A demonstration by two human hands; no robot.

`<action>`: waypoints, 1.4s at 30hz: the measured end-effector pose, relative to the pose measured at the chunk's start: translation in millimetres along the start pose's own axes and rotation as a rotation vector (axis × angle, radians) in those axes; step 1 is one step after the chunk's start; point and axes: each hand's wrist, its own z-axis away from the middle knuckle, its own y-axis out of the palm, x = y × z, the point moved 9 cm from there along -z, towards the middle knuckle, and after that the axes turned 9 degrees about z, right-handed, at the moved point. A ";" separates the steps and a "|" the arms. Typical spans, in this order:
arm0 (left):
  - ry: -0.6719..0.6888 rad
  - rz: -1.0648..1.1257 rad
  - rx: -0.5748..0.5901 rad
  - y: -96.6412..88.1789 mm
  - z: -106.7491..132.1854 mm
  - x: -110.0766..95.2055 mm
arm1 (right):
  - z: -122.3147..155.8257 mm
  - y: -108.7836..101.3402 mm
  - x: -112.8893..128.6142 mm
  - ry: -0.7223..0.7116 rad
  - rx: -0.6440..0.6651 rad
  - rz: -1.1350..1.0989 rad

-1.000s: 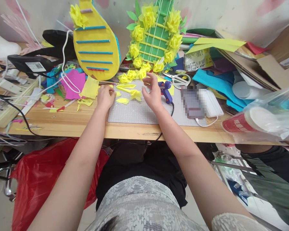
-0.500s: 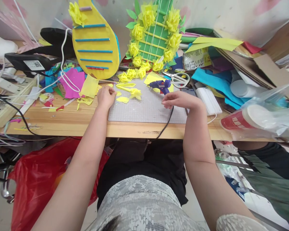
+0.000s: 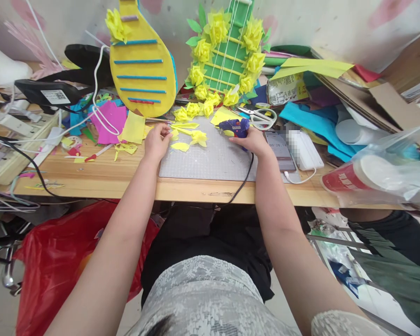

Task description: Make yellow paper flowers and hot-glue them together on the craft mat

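My right hand (image 3: pixel 255 141) is closed around the handle of a blue-purple hot glue gun (image 3: pixel 235 125), whose nozzle points left; its black cord trails off the table's front edge. My left hand (image 3: pixel 157 140) rests at the left edge of a grey cutting mat (image 3: pixel 210 165), thumb and fingers pinched together. What the pinch holds, if anything, I cannot make out. Right beside those fingertips is a yellow paper petal (image 3: pixel 175 135). Another loose petal (image 3: pixel 180 147) and a partly formed yellow paper flower (image 3: pixel 198 137) lie on the mat.
Behind stand a yellow lute-shaped piece (image 3: pixel 143 70) and a green stringed piece (image 3: pixel 224 70) edged with yellow flowers. Scissors (image 3: pixel 261 116), a phone (image 3: pixel 280 151) and a white power bank (image 3: pixel 306 151) lie right. A bagged cup (image 3: pixel 350 175) stands at the right edge.
My right hand has moved up and closed on the glue gun, uncovering the phone. My left hand stays pinched in about the same place. The whole view has shifted slightly.
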 end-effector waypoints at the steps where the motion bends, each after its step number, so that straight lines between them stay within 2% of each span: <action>1: -0.001 -0.002 0.006 0.2 0.7 -0.4 | 0.5 4.3 -4.9 0.050 -0.018 -0.009; 3: 0.000 -0.006 0.011 0.5 1.4 -0.5 | 2.1 9.9 -10.8 0.112 -0.054 -0.042; 8: 0.000 -0.023 0.026 2.9 1.6 -0.7 | 3.2 10.2 -9.7 0.070 -0.124 -0.202; 12: 0.080 -0.040 -0.073 -6.5 2.7 -10.6 | 3.2 9.7 -12.7 0.110 -0.122 -0.390; 15: 0.087 0.038 -0.110 -8.2 3.0 -12.6 | 4.9 9.7 -4.8 0.096 -0.102 -0.493; 20: -0.015 0.331 -0.197 -1.3 3.1 -7.2 | 11.7 10.2 26.1 0.026 -0.056 -0.439; 25: -0.077 0.548 -0.196 12.9 5.6 -5.6 | 15.6 24.8 63.1 -0.039 0.093 -0.416; 31: -0.097 0.577 -0.195 14.4 8.4 -4.6 | 14.6 30.8 82.6 -0.100 0.059 -0.236; 42: -0.105 0.577 -0.182 16.5 8.7 -6.3 | 13.3 29.7 97.8 -0.169 0.047 -0.141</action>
